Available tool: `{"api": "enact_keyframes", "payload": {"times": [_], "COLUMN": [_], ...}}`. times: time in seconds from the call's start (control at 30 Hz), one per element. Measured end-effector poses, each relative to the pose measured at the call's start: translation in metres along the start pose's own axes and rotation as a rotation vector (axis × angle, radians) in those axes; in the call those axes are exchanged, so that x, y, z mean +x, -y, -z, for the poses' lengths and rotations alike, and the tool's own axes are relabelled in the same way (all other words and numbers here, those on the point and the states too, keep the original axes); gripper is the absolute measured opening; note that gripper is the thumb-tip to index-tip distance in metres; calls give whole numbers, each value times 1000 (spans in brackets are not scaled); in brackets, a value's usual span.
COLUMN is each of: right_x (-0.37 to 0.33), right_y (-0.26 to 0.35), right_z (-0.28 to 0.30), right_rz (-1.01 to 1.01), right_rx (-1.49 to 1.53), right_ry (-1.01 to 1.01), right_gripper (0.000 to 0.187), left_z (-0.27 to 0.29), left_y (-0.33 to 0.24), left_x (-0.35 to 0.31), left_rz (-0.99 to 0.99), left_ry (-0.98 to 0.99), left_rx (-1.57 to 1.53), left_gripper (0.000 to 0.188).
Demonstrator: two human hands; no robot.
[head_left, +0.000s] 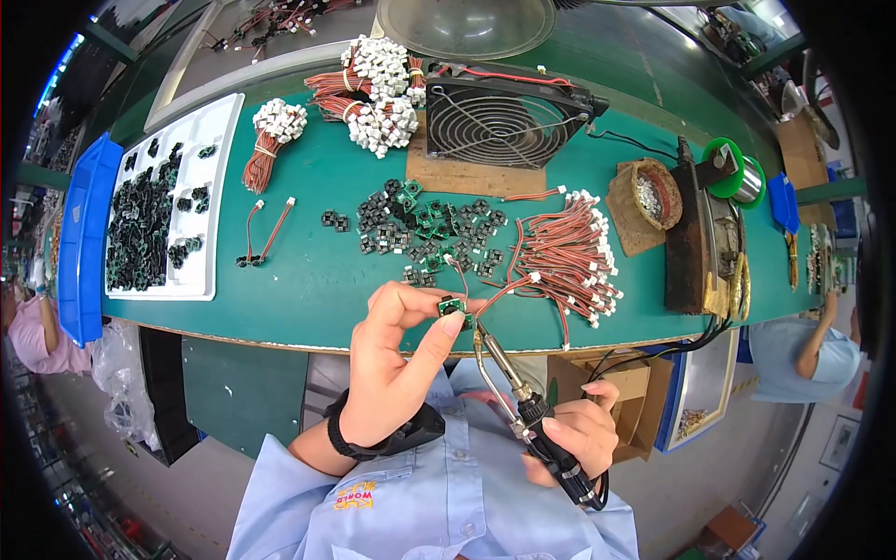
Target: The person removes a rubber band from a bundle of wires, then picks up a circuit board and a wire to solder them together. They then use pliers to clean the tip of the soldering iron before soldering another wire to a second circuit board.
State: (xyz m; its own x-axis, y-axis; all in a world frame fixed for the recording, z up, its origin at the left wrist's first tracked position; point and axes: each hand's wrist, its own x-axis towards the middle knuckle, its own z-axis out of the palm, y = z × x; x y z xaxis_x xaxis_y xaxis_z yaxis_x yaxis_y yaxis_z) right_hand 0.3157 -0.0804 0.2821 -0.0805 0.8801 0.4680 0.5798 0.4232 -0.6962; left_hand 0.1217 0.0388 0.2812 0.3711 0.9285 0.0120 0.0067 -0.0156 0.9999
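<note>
Head view: the left hand [397, 355] pinches one small green circuit board [452, 305] between thumb and forefinger, above the table's near edge. The right hand [579, 434] is wrapped around the grip of one soldering iron [527, 397], its tip at the board's lower right; contact is hard to make out at this size. The step in hand looks like soldering a wire to the board. The next move probably calls for a steady pinch and a small, exact shift of the tip.

Counted: one fan [504, 131], one solder spool [749, 187], one white tray [224, 201], two leads [278, 231] lying apart at left. One tied bundle [266, 154] stands alone; at least two more lie beside the fan. The board pile [434, 224] and loose lead heap [565, 252] overlap too much to count.
</note>
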Motion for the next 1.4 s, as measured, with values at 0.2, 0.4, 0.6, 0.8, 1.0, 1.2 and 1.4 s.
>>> {"api": "enact_keyframes", "payload": {"times": [0.2, 0.4, 0.6, 0.8, 1.0, 1.2, 1.4], "right_x": [-2, -2, -3, -12, 1, 28, 16], "right_y": [0, 1, 2, -8, -50, -72, -61], "right_z": [-1, 0, 7, 16, -4, 4, -1], "right_rz": [-2, 6, -10, 48, -341, -587, -452], "right_rx": [-9, -19, -8, -104, -133, -48, -29], "right_ry": [10, -1, -4, -147, -731, -607, -744], "right_gripper": [49, 49, 44, 49, 42, 41, 40], "left_z": [-1, -4, -3, -2, 0, 8, 51], "left_y": [-2, -2, -5, -10, -16, -17, -1], "left_x": [-1, 0, 1, 4, 5, 2, -3], "left_rz": [31, -9, 92, 172, 265, 220, 75], "left_ry": [-18, -95, -14, 9, 64, 90, -330], "left_rx": [-43, -75, -242, -360, -543, -576, -202], "left_gripper": [9, 8, 8, 9, 11, 9, 15]}}
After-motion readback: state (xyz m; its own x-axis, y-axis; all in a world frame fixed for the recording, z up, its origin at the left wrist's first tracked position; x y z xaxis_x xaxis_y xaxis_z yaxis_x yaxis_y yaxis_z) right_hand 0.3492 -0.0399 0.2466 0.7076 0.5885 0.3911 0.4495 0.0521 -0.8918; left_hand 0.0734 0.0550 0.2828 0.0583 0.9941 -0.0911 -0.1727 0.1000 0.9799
